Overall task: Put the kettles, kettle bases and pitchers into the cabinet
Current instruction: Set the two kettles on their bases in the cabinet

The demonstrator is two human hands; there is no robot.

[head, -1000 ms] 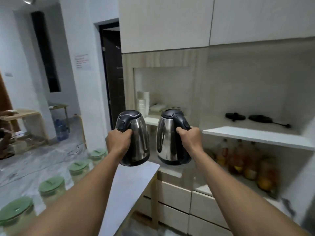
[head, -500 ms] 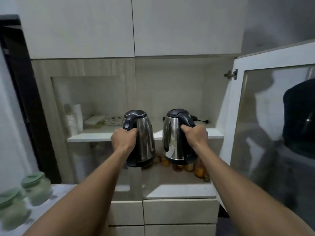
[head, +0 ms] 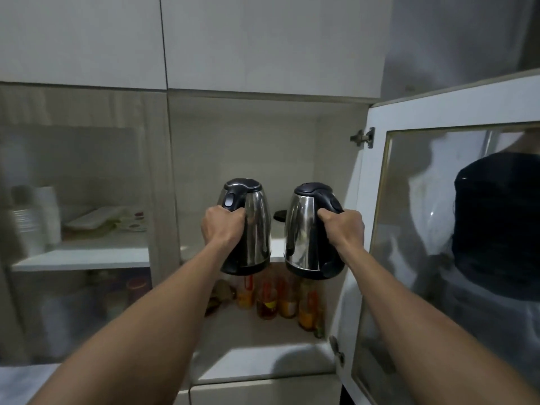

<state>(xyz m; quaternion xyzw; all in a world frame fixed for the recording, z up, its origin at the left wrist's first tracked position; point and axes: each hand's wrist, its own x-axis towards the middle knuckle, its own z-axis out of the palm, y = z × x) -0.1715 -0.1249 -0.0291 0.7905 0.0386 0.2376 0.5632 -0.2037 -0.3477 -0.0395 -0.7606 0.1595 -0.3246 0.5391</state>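
Note:
I hold two steel kettles with black lids and handles in front of the open cabinet. My left hand (head: 223,228) grips the handle of the left kettle (head: 253,229). My right hand (head: 343,229) grips the handle of the right kettle (head: 304,232). Both kettles hang upright, side by side, level with the front edge of the white upper shelf (head: 277,249). A black kettle base (head: 280,215) peeks out on that shelf between the two kettles; the rest of it is hidden.
The glass cabinet door (head: 450,229) stands open on the right, close to my right arm. Several bottles (head: 277,296) fill the lower shelf. Behind the shut left door (head: 87,200), cups and dishes sit on a shelf. A grey counter corner (head: 26,381) lies bottom left.
My view has turned to face the cabinet and come closer. Both kettles have moved forward, up to the upper shelf's front edge, still held the same way.

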